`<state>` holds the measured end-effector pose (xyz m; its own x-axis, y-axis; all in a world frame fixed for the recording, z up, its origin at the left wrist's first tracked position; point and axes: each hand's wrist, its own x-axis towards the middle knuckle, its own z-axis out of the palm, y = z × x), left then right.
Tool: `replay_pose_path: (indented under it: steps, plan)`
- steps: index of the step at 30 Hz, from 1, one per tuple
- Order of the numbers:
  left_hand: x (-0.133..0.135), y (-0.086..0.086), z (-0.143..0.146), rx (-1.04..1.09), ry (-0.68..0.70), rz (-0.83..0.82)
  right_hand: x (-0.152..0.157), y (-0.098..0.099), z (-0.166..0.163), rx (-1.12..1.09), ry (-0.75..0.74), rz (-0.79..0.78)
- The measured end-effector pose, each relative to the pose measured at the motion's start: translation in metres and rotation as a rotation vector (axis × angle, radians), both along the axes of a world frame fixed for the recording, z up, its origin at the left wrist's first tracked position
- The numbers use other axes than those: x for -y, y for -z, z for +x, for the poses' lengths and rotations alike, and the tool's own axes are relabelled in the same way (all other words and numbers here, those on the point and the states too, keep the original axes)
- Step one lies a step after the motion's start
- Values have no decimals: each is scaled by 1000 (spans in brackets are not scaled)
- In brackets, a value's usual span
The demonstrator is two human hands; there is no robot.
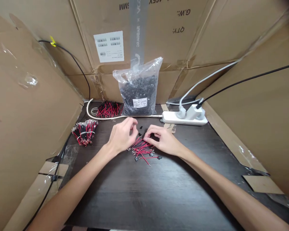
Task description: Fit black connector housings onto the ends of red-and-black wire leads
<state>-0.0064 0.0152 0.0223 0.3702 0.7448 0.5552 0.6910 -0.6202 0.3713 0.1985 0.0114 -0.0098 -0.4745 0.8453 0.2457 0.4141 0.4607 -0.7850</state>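
Note:
My left hand (123,135) is closed, its thumb and forefinger curled toward each other at the left edge of a loose pile of short red and black wires (143,148). Whatever is in its fingers is too small to make out. Across the pile, my right hand (164,140) is also closed, with thumb and forefinger together at the upper right of the wires. Its fingertips hide what they grip, if anything. Small black connector housings (140,134) lie between the hands. At the pile's near side, a few wires end in black connectors (160,157).
Behind the hands stands a clear bag of black parts (139,91). A bundle of wires (85,132) and a second wire heap (109,109) are at the left. A white power strip (185,119) lies at the back right. Cardboard walls (159,38) enclose the dark table (144,195).

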Motion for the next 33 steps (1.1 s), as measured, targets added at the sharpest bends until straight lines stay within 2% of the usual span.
replay_pose_path:
  steps: [2, 5, 8, 11, 16, 20, 24, 28, 33]
  plan:
    - [14, 10, 1, 48, 56, -92, -1, 2, 1, 5, 18, -6]
    - [29, 16, 5, 125, 41, -166, -2, 4, 1, -12, 43, -20]
    - [34, 18, 9, 167, 42, -132, -1, 3, 1, -67, 51, -15]
    - [32, 20, 10, 197, 113, -69, 0, 2, 0, -139, 40, -24]
    - [26, 24, 9, 218, 203, -6, -1, 3, -2, -354, 93, -183]
    - [26, 25, 9, 220, 164, 16, -3, 3, -2, -502, 156, -287]
    - [28, 24, 10, 227, 91, 19, -4, 1, -1, -604, 123, -401]
    - [29, 22, 10, 244, 21, 20, -2, -1, -2, -636, 80, -398]
    - [30, 24, 11, 235, 28, -23, 2, -1, -6, -557, 113, -350]
